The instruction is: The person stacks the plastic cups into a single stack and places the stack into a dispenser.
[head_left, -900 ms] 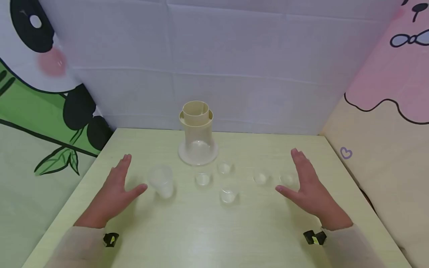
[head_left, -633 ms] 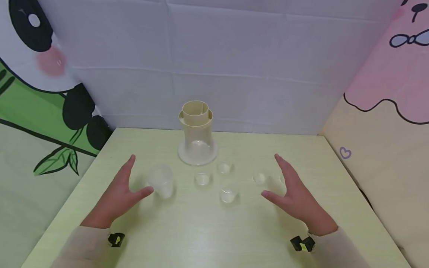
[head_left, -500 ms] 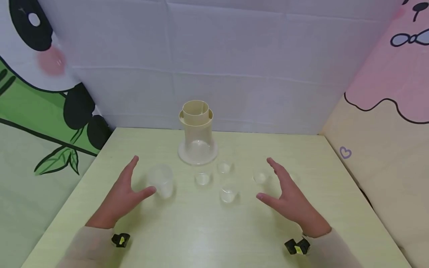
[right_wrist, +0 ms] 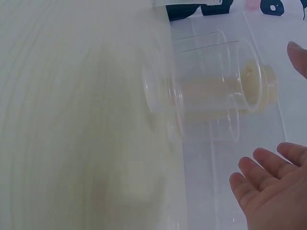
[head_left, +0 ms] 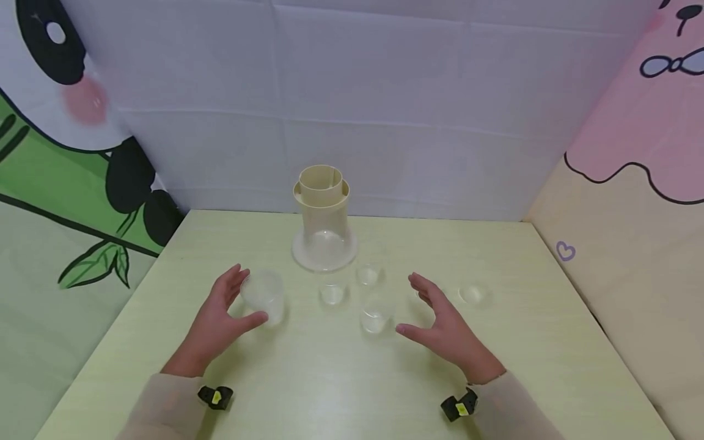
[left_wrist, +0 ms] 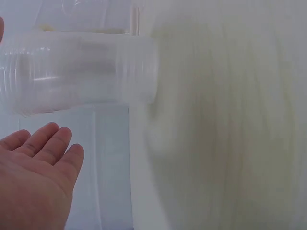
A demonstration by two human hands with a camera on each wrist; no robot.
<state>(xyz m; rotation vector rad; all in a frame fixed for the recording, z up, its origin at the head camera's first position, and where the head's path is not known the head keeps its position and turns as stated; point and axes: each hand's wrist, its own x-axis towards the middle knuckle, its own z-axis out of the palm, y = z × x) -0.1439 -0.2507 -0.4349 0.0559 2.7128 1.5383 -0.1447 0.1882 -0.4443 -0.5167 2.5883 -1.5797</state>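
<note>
My left hand [head_left: 217,324] hovers beside a stack of frosted clear plastic cups [head_left: 264,293], fingers relaxed and thumb in front of it. In the left wrist view a gap shows between the fingers [left_wrist: 55,143] and the ridged stack [left_wrist: 72,72]. My right hand [head_left: 445,327] is held with fingers and thumb apart, to the right of a clear cup [head_left: 376,316]. The right wrist view shows the clear cup [right_wrist: 211,76] apart from the fingers [right_wrist: 264,167]. Another clear cup is mostly hidden behind the right hand. Neither hand holds anything.
Two more clear cups, one to the left [head_left: 333,293] and one farther back [head_left: 369,274], stand mid-table. Another clear cup [head_left: 474,294] is to the right of my right hand. A beige nested cylinder [head_left: 326,214] stands on a round translucent base at the back, near the wall cloth.
Both hands have moved inward: the left rightward to the cup stack, the right leftward past the rightmost cups toward the middle one. The cups have not moved.
</note>
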